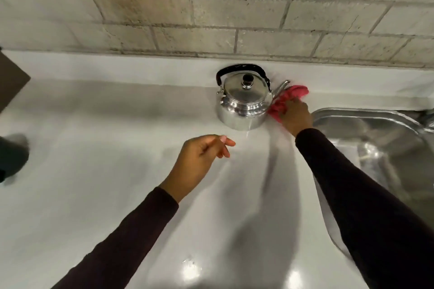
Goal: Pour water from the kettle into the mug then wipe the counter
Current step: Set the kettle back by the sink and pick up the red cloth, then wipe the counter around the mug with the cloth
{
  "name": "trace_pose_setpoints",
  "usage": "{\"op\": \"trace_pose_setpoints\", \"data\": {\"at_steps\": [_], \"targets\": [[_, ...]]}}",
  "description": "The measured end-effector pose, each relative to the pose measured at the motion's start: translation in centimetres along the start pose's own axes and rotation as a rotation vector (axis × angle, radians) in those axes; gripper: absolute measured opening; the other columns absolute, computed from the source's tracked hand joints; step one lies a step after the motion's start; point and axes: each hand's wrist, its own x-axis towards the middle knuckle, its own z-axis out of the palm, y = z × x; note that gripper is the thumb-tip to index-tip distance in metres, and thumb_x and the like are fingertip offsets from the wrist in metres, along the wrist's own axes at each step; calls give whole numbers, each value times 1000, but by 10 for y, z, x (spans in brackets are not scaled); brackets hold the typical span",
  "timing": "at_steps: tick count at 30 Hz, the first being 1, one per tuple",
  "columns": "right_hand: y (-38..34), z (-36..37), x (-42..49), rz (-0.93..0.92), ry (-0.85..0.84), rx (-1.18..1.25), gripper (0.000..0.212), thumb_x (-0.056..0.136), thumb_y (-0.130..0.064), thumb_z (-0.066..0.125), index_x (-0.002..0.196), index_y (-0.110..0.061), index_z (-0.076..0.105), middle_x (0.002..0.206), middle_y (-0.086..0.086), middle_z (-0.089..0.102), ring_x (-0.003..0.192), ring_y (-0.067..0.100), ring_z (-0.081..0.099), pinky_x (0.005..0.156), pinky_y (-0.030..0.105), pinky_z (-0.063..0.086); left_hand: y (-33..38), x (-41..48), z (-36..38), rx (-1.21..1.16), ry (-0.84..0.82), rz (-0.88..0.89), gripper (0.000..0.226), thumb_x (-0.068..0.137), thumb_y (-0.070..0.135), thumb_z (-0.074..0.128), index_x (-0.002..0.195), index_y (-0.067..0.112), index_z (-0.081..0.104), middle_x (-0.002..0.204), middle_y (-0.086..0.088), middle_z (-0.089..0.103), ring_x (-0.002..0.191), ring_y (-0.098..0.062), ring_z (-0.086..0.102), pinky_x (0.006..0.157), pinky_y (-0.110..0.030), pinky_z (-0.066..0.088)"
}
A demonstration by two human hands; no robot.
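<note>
A shiny steel kettle [243,103] with a black handle stands upright on the white counter [105,148] near the back wall, spout pointing right. Just right of it lies a crumpled red cloth [288,98], partly under the spout. My right hand [296,117] rests on the cloth with its fingers closed over it. My left hand [202,155] hovers above the counter in front of the kettle, fingers loosely curled and holding nothing. A dark blurred object [11,155] at the left edge may be the mug; I cannot tell.
A stainless steel sink [380,138] is set into the counter on the right, its rim close to my right forearm. A brick wall [211,12] backs the counter. A brown board corner [11,77] pokes in at the far left.
</note>
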Motion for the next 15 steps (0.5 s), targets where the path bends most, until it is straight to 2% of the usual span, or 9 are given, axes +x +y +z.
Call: {"op": "trace_pose_setpoints", "data": {"at_steps": [2,5,7,10,15], "targets": [[-4,13,-16,37,56,-76,44,89,-36,59,116,-2,60,125,26,52,107,43,50,91,46,45,-14,-32,-13,30,-1,-54,30,95,26,48,80,33,73,70,14,70,68,-1,59,69,-8,44],[-21,35,-61,26,157,-68,46,89,-39,56,109,2,62,117,29,54,102,45,49,86,48,43,-35,-74,-42,49,96,-157,34,95,27,48,78,38,75,73,12,71,69,1,61,70,-6,43],[-32,49,-99,14,199,-10,45,87,-43,60,106,-2,65,116,27,55,102,44,48,86,50,41,-45,-96,-58,39,168,-209,35,95,24,48,78,38,75,73,10,72,70,0,62,72,-8,45],[-56,66,-149,-35,164,41,40,83,-46,64,109,-15,68,114,20,58,104,42,49,87,49,41,-54,-124,-82,24,249,-254,36,95,24,46,77,37,75,73,7,72,70,-4,63,74,-12,48],[-108,97,-214,-194,140,57,36,80,-42,70,109,-21,71,116,15,63,104,40,54,86,45,44,-62,-155,-123,-1,357,-289,37,95,27,46,76,30,76,70,5,71,68,-5,62,76,-20,47]]}}
